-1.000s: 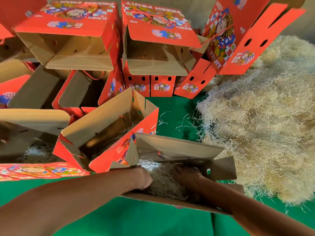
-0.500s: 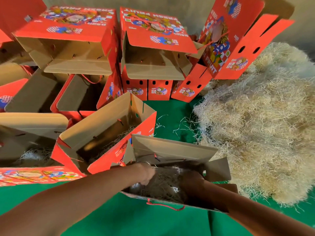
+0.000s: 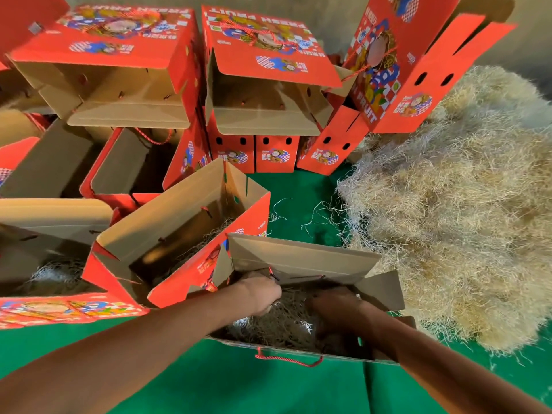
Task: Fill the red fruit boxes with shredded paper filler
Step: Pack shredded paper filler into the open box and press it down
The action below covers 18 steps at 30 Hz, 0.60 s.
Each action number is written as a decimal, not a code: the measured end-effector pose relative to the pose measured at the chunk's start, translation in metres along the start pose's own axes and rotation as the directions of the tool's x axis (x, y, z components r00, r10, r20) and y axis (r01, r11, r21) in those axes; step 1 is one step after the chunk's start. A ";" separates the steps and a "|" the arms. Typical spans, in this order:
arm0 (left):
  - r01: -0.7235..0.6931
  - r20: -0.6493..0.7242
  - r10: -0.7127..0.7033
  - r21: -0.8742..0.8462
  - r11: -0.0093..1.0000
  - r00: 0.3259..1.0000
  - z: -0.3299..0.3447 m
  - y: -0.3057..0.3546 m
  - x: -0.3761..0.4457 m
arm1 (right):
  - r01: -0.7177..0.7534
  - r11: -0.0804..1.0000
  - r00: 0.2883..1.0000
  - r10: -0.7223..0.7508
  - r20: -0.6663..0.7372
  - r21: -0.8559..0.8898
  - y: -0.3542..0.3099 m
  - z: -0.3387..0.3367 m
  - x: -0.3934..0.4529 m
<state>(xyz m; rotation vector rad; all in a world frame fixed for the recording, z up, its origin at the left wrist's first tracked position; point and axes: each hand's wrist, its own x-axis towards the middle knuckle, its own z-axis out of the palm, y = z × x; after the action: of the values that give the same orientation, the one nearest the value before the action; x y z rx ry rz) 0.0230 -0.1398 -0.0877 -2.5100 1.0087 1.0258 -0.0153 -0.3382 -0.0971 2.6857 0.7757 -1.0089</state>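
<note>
An open red fruit box (image 3: 301,258) stands right in front of me on the green floor, with shredded paper filler (image 3: 283,324) inside it. Both my hands reach into this box. My left hand (image 3: 261,292) is in its left part, fingers curled down into the filler near the far wall. My right hand (image 3: 334,306) lies in shadow on the filler at the right; its fingers are hard to make out. A big heap of pale shredded paper (image 3: 454,216) lies to the right of the box.
A second open box (image 3: 167,231) with some filler leans against the near box on the left. Another filled box (image 3: 47,264) lies at far left. Several empty red boxes (image 3: 260,85) are stacked behind. Loose strands (image 3: 316,216) lie on the green mat (image 3: 239,380).
The near box has tipped upright, so its red rope handle now shows on the front wall. Both hands have stayed inside the box, working the filler.
</note>
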 end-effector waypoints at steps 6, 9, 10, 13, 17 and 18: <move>0.055 0.279 -0.014 -0.142 0.988 0.960 0.013 -0.001 0.002 | -0.031 0.977 0.996 0.013 0.088 0.213 0.001 0.005 0.006; 0.046 0.102 -0.016 -0.304 0.951 0.995 -0.010 -0.003 -0.007 | -0.060 0.941 0.998 0.059 0.011 0.333 0.007 -0.022 0.001; 0.023 0.056 -0.006 -0.320 0.947 0.998 -0.020 -0.004 -0.012 | -0.065 0.941 0.998 0.064 0.014 0.332 0.009 -0.031 -0.003; -0.063 -0.010 0.064 -0.377 0.924 0.998 -0.055 -0.005 -0.030 | -0.069 0.941 0.997 0.070 0.009 0.333 0.009 -0.063 -0.023; -0.170 -0.215 0.073 -0.476 0.863 0.974 -0.086 -0.021 -0.064 | -0.003 0.941 0.973 0.080 -0.216 0.337 0.006 -0.105 -0.055; -0.212 -0.307 0.051 -0.521 0.827 0.950 -0.091 -0.026 -0.072 | 0.022 0.949 0.948 0.080 -0.308 0.313 0.006 -0.112 -0.061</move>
<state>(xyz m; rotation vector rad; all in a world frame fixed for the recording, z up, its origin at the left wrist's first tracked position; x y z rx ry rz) 0.0510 -0.1256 0.0267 -3.1702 1.1010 1.1543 0.0122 -0.3313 0.0279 3.1794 0.6697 -0.7529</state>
